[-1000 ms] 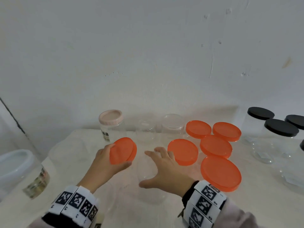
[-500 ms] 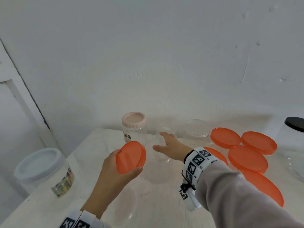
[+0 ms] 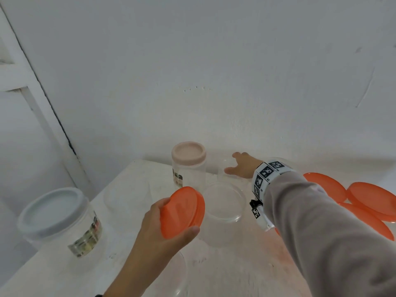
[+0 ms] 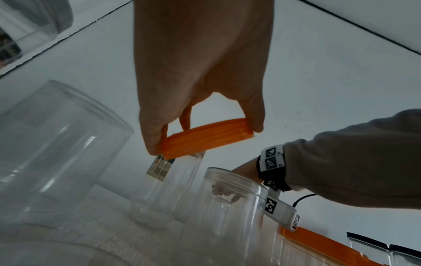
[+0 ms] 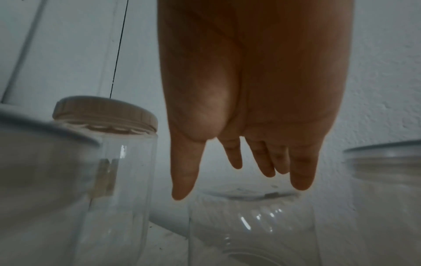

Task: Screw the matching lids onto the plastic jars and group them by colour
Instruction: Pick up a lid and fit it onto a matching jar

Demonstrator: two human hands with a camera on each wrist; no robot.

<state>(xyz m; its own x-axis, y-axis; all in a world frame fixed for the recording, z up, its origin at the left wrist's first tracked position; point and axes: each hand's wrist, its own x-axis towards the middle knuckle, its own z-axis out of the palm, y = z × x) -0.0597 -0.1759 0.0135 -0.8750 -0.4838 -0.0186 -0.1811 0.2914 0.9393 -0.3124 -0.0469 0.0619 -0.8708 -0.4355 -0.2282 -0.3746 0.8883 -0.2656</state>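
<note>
1. The white table (image 3: pixel 132 249) fills the lower part of the head view, set against a white wall (image 3: pixel 214 71).
2. Front left, a big clear jar with a pale grey-blue lid (image 3: pixel 52 211) stands upright near the table's edge, label facing us.
3. In the middle, an open wide clear jar (image 3: pixel 224 202) stands with no lid, its rim right beside the orange lid in play.
4. At the back, a tall jar with a pink lid (image 3: pixel 188 154) stands upright and capped, near the wall.
5. Just right of it, a smaller clear jar (image 5: pixel 250 225) sits open under the reaching fingers; the right wrist view shows its mouth below the fingertips (image 5: pixel 300 181), and I cannot tell if they touch it.
6. The right hand (image 3: pixel 243 167) is stretched forward over that jar, fingers spread and straight, holding nothing.
7. The left hand (image 3: pixel 169 230) holds the orange lid (image 3: pixel 182 212) by its rim, thumb on one side, fingers on the other, tilted and lifted above the table beside the wide jar.
8. Off right, more orange lids (image 3: pixel 372 200) lie flat, overlapping one another.
9. The left wrist view catches black-lidded jars (image 4: pixel 366 241) at the far right edge.
</note>
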